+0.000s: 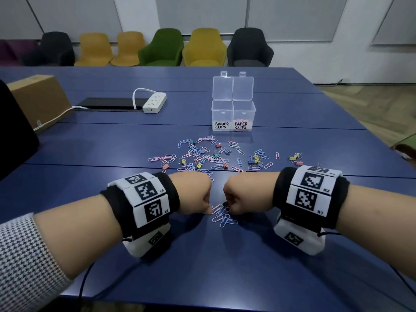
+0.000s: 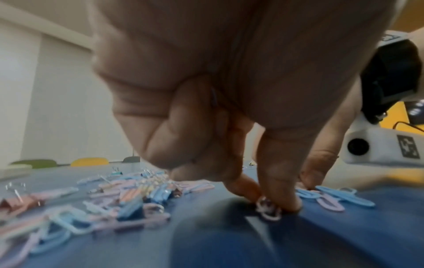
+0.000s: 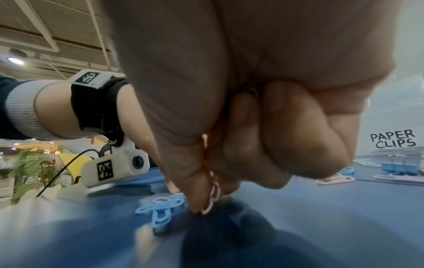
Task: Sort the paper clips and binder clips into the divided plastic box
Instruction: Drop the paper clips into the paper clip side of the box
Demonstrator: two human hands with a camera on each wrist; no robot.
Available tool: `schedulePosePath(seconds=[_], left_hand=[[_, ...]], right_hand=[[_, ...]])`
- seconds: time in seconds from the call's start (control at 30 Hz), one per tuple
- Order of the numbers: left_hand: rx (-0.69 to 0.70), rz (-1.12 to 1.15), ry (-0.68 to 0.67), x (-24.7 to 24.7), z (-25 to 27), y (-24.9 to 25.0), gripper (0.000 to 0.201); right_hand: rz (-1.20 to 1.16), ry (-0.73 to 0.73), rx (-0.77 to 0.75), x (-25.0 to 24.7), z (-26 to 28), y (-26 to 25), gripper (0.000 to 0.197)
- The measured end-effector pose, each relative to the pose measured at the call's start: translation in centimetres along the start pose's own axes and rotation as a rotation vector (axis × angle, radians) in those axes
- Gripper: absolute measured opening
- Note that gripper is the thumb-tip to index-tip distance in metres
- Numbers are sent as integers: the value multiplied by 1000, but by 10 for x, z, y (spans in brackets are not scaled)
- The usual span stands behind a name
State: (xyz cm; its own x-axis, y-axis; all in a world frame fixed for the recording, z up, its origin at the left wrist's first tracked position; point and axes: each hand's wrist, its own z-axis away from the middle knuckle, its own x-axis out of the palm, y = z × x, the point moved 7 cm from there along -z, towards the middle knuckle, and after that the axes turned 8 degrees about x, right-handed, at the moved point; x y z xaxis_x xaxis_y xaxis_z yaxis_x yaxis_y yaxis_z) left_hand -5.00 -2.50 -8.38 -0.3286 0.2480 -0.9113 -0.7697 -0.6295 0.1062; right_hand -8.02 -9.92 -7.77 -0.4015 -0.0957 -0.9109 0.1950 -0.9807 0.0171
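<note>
Both hands low over the blue table [image 1: 90, 154], knuckles facing each other. Left hand [image 1: 193, 192] curled, thumb and fingertips [image 2: 282, 195] pinching a pale pink paper clip [image 2: 268, 210] against the tabletop. Right hand [image 1: 245, 194] curled too, thumb and forefinger nipping a pink clip [image 3: 212, 197] held upright. Small cluster of blue and pink paper clips [image 1: 222, 216] lies between the hands. Main scatter of paper clips and binder clips [image 1: 213, 156] sits beyond. Divided plastic box [image 1: 233, 113] further back, lids up; pink clips in the PAPER CLIPS compartment [image 1: 242, 120]
</note>
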Motion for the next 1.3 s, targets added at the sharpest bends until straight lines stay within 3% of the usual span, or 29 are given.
schedulePosePath(seconds=[0.27, 0.37, 0.6, 0.7, 0.8, 0.9, 0.97, 1.0, 1.1, 1.17, 1.23, 1.3], left_hand=[[15, -58, -81, 7, -1, 3, 37], [6, -92, -87, 7, 0, 4, 38], [-6, -194, -78, 5, 5, 12, 30], [-3, -263, -80, 9, 9, 16, 27], [-7, -324, -97, 12, 13, 22, 28], [-26, -255, -89, 7, 13, 18, 33], [-62, -45, -29, -2, 11, 5, 34], [-88, 166, 12, -6, 9, -4, 30], [-124, 1259, 102, -11, 8, -24, 15], [-64, 1811, 112, -14, 7, -27, 11], [15, 2101, 224, -20, 4, -31, 7], [61, 2235, 357, -25, 0, -37, 4]], right_hand=[[-31, -39, -23, 5, 9, -7, 15], [-19, -43, -5, 9, 11, -6, 25], [-18, -48, 64, 5, 18, 2, 17], [-350, -67, 151, 3, 16, 26, 15], [-1150, -148, 301, 14, 18, 50, 23], [-1610, -129, 363, 22, 19, 65, 28], [-1797, -102, 368, 24, 18, 72, 29], [-1874, -101, 366, 24, 18, 73, 29], [-1973, -150, 352, 24, 18, 74, 25], [-1932, -162, 343, 21, 16, 76, 23], [-1856, -135, 323, 16, 12, 79, 21], [-1806, -109, 285, 8, 7, 82, 21]])
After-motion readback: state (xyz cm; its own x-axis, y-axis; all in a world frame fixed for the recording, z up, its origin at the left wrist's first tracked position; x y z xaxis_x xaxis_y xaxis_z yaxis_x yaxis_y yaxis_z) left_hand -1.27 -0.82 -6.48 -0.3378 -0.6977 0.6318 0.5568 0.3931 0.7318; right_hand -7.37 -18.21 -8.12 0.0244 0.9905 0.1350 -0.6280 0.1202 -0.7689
